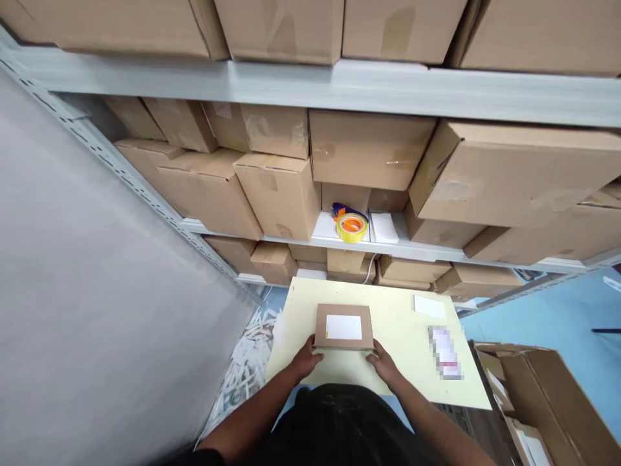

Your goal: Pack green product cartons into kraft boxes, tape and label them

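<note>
A small, flat cardboard box [321,327] with a white label [344,327] on its top lies on the pale yellow table [295,298]. My left hand [306,360] grips its near left corner, with the thumb at the front edge. At the near right corner my right hand [383,362] grips the same box, its thumb pointing inward. Some of the fingers on both hands are hidden by the box sides.
White slips [429,307] and a blurred-out item [445,353] lie on the table's right. A tape dispenser with yellow tape [352,228] sits on the shelf [310,241] among stacked cartons [373,149]. Paper strips [250,356] cover the floor left; an open carton [557,388] stands right.
</note>
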A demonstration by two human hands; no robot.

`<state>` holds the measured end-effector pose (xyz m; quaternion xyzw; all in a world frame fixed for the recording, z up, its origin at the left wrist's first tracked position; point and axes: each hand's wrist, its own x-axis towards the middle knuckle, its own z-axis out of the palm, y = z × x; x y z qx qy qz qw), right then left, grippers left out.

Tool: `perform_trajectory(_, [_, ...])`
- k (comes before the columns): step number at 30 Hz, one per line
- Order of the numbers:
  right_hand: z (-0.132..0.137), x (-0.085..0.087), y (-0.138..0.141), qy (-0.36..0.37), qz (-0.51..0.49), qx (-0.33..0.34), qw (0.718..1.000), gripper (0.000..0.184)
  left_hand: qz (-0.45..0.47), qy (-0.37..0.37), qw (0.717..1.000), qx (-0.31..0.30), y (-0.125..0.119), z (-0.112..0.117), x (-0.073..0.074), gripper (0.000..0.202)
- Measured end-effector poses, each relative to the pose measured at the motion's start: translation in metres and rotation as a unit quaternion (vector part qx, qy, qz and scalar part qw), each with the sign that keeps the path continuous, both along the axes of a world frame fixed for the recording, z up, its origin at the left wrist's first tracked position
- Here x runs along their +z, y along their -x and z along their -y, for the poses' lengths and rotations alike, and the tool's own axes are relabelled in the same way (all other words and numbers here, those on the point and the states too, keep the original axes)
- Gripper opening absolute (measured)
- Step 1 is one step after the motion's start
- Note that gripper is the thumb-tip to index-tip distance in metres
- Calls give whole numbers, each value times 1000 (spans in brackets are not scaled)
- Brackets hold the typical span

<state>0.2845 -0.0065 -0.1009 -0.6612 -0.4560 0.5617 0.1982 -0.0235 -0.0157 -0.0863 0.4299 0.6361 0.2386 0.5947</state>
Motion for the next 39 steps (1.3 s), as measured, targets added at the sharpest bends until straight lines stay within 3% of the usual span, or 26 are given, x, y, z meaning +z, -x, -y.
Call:
perform_trajectory(3, [-4, 10, 6, -22, -4, 16, 1000, 64, 13, -4, 1000, 6, -4, 3, 11, 77])
perform_trajectory(7, [1, 29, -1, -79, 8, -14, 997, 43, 9, -58, 998, -5, 2, 9, 30, 69])
perform_trajectory(14, [-19, 61, 6, -131, 61, -45, 989, 42, -5, -120, 993, 8, 3, -13, 52, 72])
perform_trajectory(21, [-15, 55, 13, -86, 109, -65, 988, 38, 12, -117, 993, -7, 6, -6, 46, 65])
perform_trajectory(29, [11, 57, 19, -58, 113, -88, 988, 50, 84, -102, 986, -105, 30, -1, 45, 57])
perform_trajectory(39, [65, 56, 21, -49, 135, -111, 983, 52, -57, -148, 983, -89, 40, -7, 46, 56])
